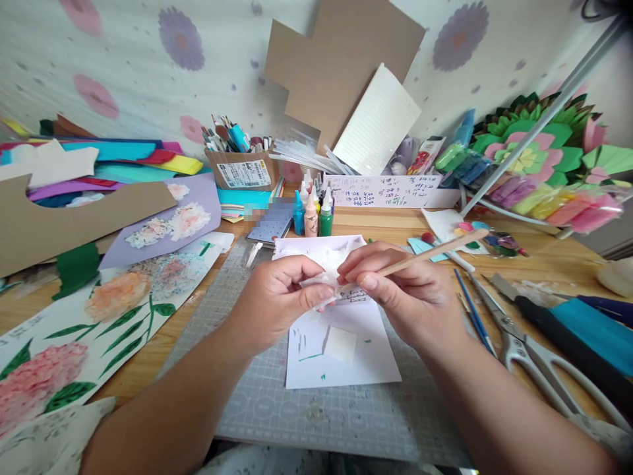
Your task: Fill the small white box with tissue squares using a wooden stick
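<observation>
My left hand (277, 300) is closed, pinching a thin white piece of tissue paper (316, 280) between thumb and fingers. In my right hand (415, 287) is a slim wooden stick (440, 252), slanting up to the right, its lower end meeting the tissue. Both hands are above a white sheet of paper (373, 363) with green and dark marks on it. A small pale square of paper (340, 344) lies on this sheet. Just behind my hands is a white paper tray (291, 247) with white scraps inside, partly hidden by my fingers.
The sheet rests on a grey cutting mat (247, 402). Several paint bottles (310, 218) stand behind, beside a phone (271, 223). At right lie scissors (514, 346) and blue brushes (472, 303). Flower artwork (119, 316) covers the left; a cardboard box of pens (242, 168) stands at the back.
</observation>
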The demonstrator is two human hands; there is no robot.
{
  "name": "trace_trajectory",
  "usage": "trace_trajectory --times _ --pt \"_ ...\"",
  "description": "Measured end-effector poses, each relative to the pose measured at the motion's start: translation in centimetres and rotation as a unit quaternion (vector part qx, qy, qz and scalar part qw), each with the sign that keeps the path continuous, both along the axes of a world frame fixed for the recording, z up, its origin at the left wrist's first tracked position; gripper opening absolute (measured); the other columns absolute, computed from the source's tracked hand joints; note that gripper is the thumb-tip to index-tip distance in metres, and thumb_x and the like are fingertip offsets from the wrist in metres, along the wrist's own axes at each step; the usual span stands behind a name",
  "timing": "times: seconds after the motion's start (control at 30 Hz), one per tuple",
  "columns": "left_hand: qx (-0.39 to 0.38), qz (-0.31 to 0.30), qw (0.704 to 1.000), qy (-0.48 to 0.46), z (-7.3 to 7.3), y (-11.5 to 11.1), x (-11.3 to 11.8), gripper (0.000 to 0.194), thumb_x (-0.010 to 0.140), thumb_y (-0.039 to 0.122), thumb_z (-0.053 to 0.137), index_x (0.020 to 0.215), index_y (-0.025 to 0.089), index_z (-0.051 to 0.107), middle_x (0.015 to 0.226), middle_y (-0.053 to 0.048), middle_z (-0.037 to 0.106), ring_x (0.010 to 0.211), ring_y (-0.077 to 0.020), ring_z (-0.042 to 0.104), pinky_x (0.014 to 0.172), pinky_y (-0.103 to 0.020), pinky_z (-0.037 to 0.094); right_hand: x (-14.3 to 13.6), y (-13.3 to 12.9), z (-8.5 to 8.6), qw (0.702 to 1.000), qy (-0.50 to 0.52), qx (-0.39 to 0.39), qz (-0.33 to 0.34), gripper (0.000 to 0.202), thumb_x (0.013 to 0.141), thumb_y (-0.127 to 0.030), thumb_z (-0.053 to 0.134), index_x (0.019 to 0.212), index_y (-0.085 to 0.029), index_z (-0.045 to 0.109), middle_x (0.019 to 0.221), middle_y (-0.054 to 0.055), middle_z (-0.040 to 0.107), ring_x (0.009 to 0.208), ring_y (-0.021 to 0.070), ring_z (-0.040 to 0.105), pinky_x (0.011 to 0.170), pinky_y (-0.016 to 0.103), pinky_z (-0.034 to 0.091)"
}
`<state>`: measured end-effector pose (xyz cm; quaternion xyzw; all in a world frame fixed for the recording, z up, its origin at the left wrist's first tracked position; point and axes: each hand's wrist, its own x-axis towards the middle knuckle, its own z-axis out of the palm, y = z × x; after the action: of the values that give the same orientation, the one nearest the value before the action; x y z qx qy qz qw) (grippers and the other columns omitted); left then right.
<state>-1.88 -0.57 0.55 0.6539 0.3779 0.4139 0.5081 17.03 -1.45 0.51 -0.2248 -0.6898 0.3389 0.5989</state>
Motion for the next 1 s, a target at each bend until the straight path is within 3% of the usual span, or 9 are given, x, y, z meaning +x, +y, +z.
trace_trajectory --times 0.3,0.4,0.47,0.57,0.7,1.0 --pt "0.024 0.000 1.000 0.003 -0.4 0.0 0.2 0.011 0.080 0.023 0.071 0.074 0.019 0.062 0.064 0.003 0.066 0.059 -0.0110 0.061 0.055 -0.022 0.046 0.0 -0.1 0.0 1.000 0.001 -0.005 -0.018 0.015 0.086 -0.011 0.065 0.082 -0.022 0.075 0.080 0.002 0.074 0.084 0.0169 0.069 0.081 0.035 0.055" --pt "0.127 0.077 0.989 0.018 -0.6 0.1 0.1 0.012 0.078 0.023 0.072 0.083 0.019 0.061 0.077 0.001 0.065 0.069 -0.0132 0.062 0.060 -0.024 0.047 0.0 0.0 -0.1 1.000 0.012 0.005 -0.026 0.016 0.087 -0.011 0.064 0.083 -0.022 0.075 0.081 0.001 0.075 0.085 0.0173 0.069 0.082 0.036 0.054" --pt "0.232 0.139 0.962 0.029 -0.7 0.0 -0.1 0.010 0.080 0.020 0.069 0.081 0.020 0.059 0.077 0.002 0.060 0.071 -0.0122 0.058 0.064 -0.025 0.046 -0.1 0.0 0.0 0.999 0.011 0.019 -0.042 0.016 0.087 -0.011 0.064 0.083 -0.022 0.075 0.080 0.002 0.075 0.086 0.0176 0.069 0.083 0.037 0.054" --pt "0.319 0.152 0.933 0.071 -0.4 -0.3 -0.2 0.016 0.084 0.016 0.062 0.070 0.019 0.055 0.064 0.005 0.052 0.060 -0.0093 0.049 0.059 -0.024 0.040 -0.2 -0.1 0.3 0.996 -0.006 0.049 -0.070 0.016 0.086 -0.009 0.065 0.084 -0.020 0.076 0.079 0.003 0.076 0.087 0.0174 0.070 0.083 0.035 0.055" --pt "0.308 0.109 0.940 0.098 0.0 -0.7 0.3 0.011 0.083 0.016 0.063 0.072 0.017 0.062 0.066 0.003 0.063 0.060 -0.0090 0.055 0.055 -0.022 0.042 -0.3 -0.3 0.4 0.995 -0.013 0.069 -0.076 0.016 0.084 -0.007 0.066 0.085 -0.019 0.076 0.080 0.004 0.077 0.087 0.0169 0.071 0.082 0.033 0.056" --pt "0.199 0.113 0.970 0.076 -0.2 -0.9 0.7 0.003 0.078 0.019 0.067 0.076 0.018 0.066 0.071 0.002 0.071 0.065 -0.0116 0.062 0.060 -0.023 0.047 -0.4 -0.4 0.4 0.990 -0.058 0.100 -0.085 0.013 0.083 -0.006 0.067 0.083 -0.016 0.074 0.080 0.006 0.077 0.086 0.0164 0.071 0.080 0.031 0.058"
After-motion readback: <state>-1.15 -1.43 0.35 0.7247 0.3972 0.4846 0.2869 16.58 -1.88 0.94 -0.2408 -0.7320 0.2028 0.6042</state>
